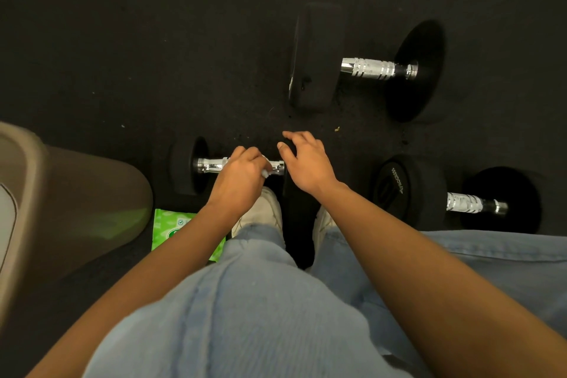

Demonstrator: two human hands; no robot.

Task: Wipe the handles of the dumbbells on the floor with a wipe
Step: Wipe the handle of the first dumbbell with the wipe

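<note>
Three black dumbbells with chrome handles lie on the dark floor. The nearest dumbbell [208, 165] lies in front of my feet. My left hand [242, 176] curls over its handle, holding a white wipe [266, 171] against the metal; only a small edge of the wipe shows. My right hand [306, 163] rests with spread fingers on that dumbbell's right head [293, 193]. A second dumbbell [368, 68] lies further away. The third dumbbell [460, 201] is at my right.
A green pack of wipes [171, 232] lies on the floor by my left foot. A beige rounded object [61, 199] fills the left edge. My knees in light jeans [260, 301] and white shoes [264, 209] take up the lower frame.
</note>
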